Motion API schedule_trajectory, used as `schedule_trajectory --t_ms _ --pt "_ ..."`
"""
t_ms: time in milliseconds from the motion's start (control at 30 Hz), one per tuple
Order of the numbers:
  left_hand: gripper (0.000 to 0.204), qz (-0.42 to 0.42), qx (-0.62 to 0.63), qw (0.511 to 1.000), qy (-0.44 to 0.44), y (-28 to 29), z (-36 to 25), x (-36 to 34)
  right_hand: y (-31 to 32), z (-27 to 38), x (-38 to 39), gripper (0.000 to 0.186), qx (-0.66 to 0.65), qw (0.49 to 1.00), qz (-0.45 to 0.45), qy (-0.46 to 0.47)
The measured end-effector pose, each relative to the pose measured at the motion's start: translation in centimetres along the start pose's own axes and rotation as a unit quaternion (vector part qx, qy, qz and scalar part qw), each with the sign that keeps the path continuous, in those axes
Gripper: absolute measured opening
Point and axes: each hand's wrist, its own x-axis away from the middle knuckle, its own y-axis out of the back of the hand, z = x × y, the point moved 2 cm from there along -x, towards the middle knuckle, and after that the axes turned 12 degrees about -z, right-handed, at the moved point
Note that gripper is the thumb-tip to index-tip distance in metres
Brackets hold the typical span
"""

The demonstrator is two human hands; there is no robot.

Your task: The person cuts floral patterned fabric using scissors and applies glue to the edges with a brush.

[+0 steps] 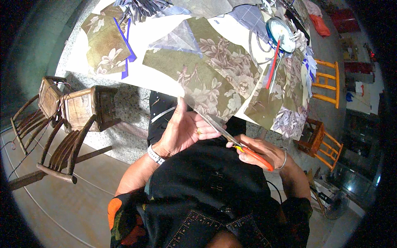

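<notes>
- Right hand [264,152], fingers closed through the orange-handled scissors [237,142].
- Left hand [184,128], fingers pinched together on the near edge of the floral fabric [206,78].
- The fabric lies across the white table [149,37], blades at its edge.
- Wooden chairs [74,111] stand left.

Head camera – looking steeply down, close over table [136,41]

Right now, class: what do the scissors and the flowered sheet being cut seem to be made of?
Scissors: grey blades with a dull shine, probably steel; glossy orange handles, probably plastic, in the right hand. Flowered sheet: olive, matte, limp where the left hand holds its edge, so likely woven cloth, possibly printed paper.
</notes>
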Motion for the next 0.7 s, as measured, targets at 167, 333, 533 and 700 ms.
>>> schedule_trajectory --t_ms 167,333,533,700 --pt "0.118 0.018 0.016 1.0 0.001 -0.2 0.0 0.1 -0.2 0.1 -0.5 0.037 -0.017 0.999 -0.019 0.025" --pt "0.12 0.042 0.015 0.999 0.012 -0.2 0.4 0.0 -0.7 0.4 -0.7 0.036 0.011 0.998 -0.042 0.04" --pt "0.121 0.047 0.019 0.999 0.009 -0.2 0.5 0.0 -0.9 1.4 -0.6 0.034 0.054 0.996 -0.062 0.028" --pt "0.12 0.048 0.021 0.999 0.006 -0.1 0.6 -0.1 -1.1 1.2 -0.6 0.033 0.07 0.994 -0.078 0.04"
